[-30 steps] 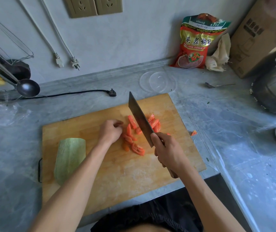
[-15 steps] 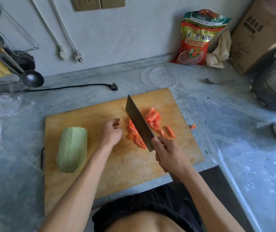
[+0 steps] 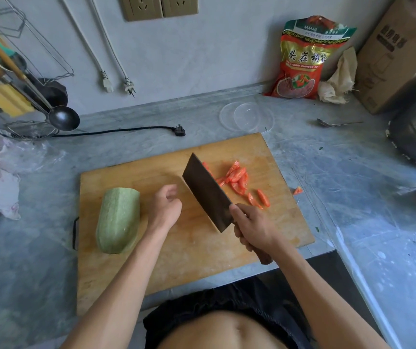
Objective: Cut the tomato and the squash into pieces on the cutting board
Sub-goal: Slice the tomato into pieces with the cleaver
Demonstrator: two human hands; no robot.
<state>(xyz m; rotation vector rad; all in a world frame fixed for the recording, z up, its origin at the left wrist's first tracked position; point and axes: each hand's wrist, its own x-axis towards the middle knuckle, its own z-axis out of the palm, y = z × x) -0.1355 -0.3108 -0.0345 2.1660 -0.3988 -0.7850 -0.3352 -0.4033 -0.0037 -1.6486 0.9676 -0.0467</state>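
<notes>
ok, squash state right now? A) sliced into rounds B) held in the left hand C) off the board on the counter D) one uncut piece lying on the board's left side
D: the squash lies as one uncut piece on the left part of the cutting board; the left hand is beside it, not touching, and only the tomato pieces are cut.

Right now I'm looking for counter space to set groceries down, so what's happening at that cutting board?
A person is chopping vegetables. The right hand grips a cleaver tilted over the cutting board; the left hand is loosely curled, holding nothing. Tomato pieces lie cut beyond the blade, one stray piece on the counter. The squash is uncut.
</notes>
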